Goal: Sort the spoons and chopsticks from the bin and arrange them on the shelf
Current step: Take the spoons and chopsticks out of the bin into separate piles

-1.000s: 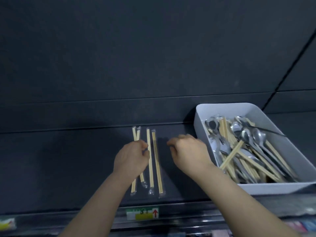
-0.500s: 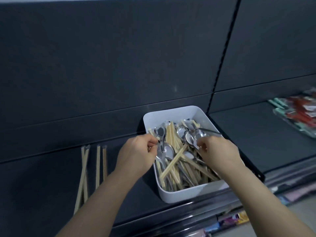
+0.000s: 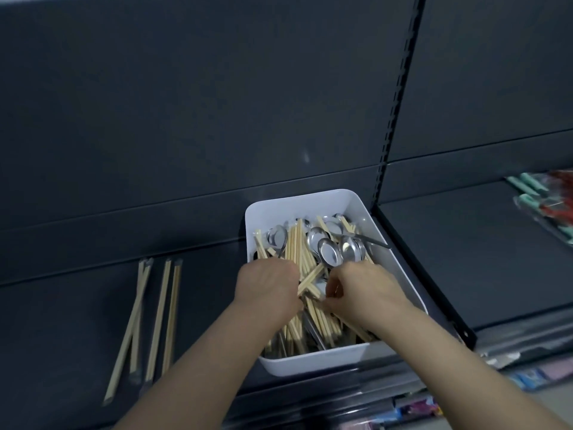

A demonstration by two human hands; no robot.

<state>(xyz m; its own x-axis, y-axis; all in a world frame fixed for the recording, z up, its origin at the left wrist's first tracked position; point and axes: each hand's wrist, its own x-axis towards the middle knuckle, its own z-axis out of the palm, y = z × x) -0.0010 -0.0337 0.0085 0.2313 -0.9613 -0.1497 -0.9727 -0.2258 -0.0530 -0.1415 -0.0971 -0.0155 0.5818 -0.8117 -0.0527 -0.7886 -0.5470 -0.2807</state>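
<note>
A white bin [image 3: 313, 203] stands on the dark shelf [image 3: 77, 321], filled with metal spoons [image 3: 328, 252] and wrapped wooden chopsticks [image 3: 297, 246] mixed together. Both my hands are inside the bin. My left hand [image 3: 266, 290] is curled over the pile near the bin's left wall; what its fingers hold is hidden. My right hand [image 3: 362, 290] has its fingers curled among the chopsticks in the middle of the bin, seemingly pinching one. Several wrapped chopstick pairs [image 3: 155, 318] lie side by side on the shelf to the left of the bin.
A black upright post [image 3: 400, 88] divides the shelving just right of the bin. On the neighbouring shelf at far right lie packaged items in red and teal [image 3: 548, 203]. Coloured packages [image 3: 415, 408] show on a lower level below the shelf edge.
My view swung right from the laid-out chopsticks to the bin. Both hands left the chopsticks on the shelf and moved into the bin, reaching deeper into the pile.
</note>
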